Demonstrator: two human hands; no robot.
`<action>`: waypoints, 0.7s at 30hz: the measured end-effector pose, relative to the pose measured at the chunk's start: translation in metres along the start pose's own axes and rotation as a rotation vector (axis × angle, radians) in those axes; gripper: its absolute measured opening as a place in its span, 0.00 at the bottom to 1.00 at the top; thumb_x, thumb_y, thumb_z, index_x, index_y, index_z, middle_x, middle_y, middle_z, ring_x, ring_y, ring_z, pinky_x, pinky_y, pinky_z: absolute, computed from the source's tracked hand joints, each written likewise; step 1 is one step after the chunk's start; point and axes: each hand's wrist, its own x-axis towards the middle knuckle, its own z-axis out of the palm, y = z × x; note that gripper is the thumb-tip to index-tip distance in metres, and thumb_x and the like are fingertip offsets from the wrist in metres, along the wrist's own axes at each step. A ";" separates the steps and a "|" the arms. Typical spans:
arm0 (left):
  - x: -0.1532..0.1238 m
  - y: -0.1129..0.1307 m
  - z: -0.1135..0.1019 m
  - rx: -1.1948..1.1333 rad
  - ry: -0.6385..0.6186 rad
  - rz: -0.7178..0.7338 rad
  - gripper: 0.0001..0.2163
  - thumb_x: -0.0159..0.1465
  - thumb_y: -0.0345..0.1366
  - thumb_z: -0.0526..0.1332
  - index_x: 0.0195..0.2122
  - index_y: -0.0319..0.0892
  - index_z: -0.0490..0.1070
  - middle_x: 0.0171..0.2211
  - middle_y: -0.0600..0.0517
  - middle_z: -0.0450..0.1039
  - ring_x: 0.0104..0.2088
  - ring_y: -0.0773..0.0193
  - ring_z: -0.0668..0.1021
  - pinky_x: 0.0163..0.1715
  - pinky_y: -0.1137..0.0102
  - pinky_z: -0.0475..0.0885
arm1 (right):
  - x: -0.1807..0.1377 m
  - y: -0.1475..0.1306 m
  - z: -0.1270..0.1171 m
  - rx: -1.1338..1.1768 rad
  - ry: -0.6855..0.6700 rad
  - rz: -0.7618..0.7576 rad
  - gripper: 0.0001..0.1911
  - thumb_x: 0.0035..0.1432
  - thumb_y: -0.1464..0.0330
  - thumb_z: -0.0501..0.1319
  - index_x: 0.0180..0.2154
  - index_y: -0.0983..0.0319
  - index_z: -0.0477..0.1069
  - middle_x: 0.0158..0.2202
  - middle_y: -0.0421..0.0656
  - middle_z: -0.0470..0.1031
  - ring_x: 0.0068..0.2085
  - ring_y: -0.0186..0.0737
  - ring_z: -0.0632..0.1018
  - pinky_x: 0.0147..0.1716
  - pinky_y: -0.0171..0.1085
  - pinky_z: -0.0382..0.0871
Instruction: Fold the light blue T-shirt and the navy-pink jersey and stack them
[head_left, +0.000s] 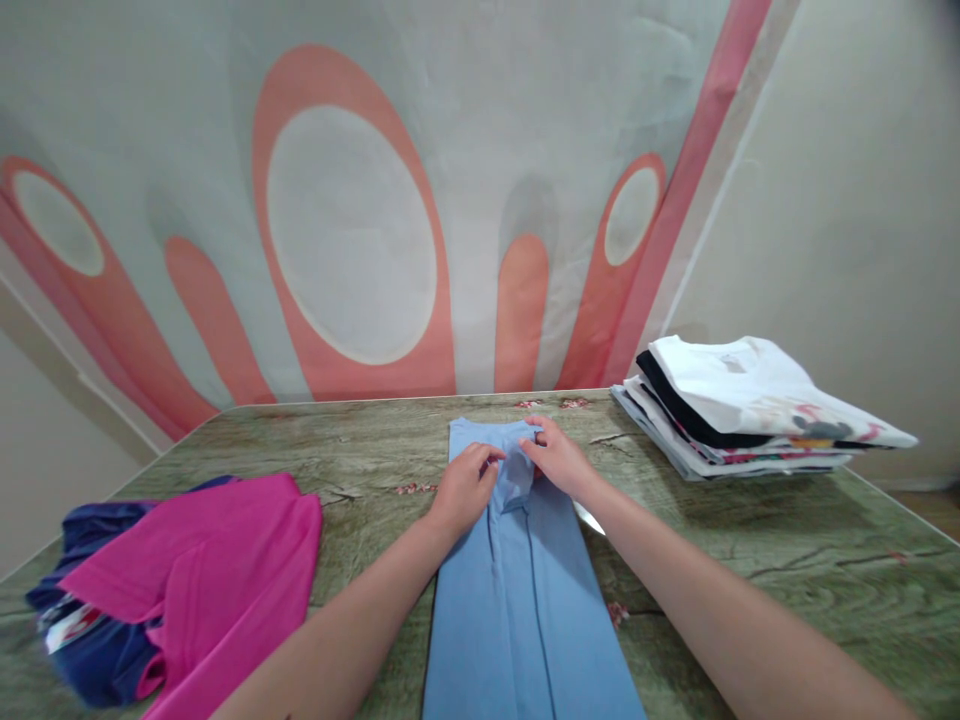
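Note:
A light blue shirt (525,600) lies folded into a long narrow strip down the middle of the green wood-patterned table (375,440). My left hand (463,490) and my right hand (559,458) meet near the strip's far end. Both pinch a small folded flap of the blue cloth between fingers and thumb, with the flap raised slightly off the strip. My forearms reach in from the bottom edge on either side of the shirt.
A stack of folded clothes (750,410), white on top, sits at the table's far right. A loose pile with a pink shirt (217,570) over dark blue garments (97,660) lies at the near left. A wall hanging with orange ovals (352,230) backs the table.

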 end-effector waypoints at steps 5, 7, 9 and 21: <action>0.002 -0.004 0.004 -0.206 0.014 -0.141 0.08 0.64 0.33 0.53 0.42 0.43 0.69 0.38 0.51 0.75 0.37 0.62 0.78 0.41 0.68 0.71 | 0.000 0.001 0.007 0.157 -0.018 0.014 0.25 0.59 0.64 0.55 0.58 0.59 0.58 0.34 0.42 0.74 0.28 0.35 0.75 0.25 0.33 0.69; 0.004 -0.007 0.004 -0.308 0.014 -0.222 0.07 0.64 0.35 0.53 0.41 0.42 0.68 0.34 0.52 0.75 0.32 0.64 0.78 0.36 0.69 0.72 | -0.002 -0.003 0.010 0.175 -0.016 0.019 0.27 0.59 0.64 0.55 0.60 0.59 0.57 0.38 0.44 0.75 0.30 0.36 0.76 0.25 0.33 0.70; 0.007 -0.010 0.003 -0.391 0.000 -0.281 0.07 0.64 0.36 0.53 0.40 0.41 0.67 0.31 0.52 0.74 0.29 0.65 0.77 0.34 0.70 0.72 | -0.004 -0.006 0.012 0.185 -0.023 0.040 0.29 0.60 0.63 0.55 0.61 0.59 0.55 0.43 0.48 0.75 0.33 0.37 0.78 0.25 0.34 0.71; 0.012 -0.012 -0.007 -0.184 -0.023 -0.321 0.13 0.64 0.47 0.55 0.34 0.42 0.65 0.20 0.60 0.61 0.23 0.67 0.68 0.25 0.73 0.58 | -0.021 -0.033 0.020 0.340 -0.245 0.023 0.25 0.58 0.73 0.50 0.58 0.59 0.59 0.52 0.48 0.73 0.41 0.37 0.79 0.37 0.37 0.74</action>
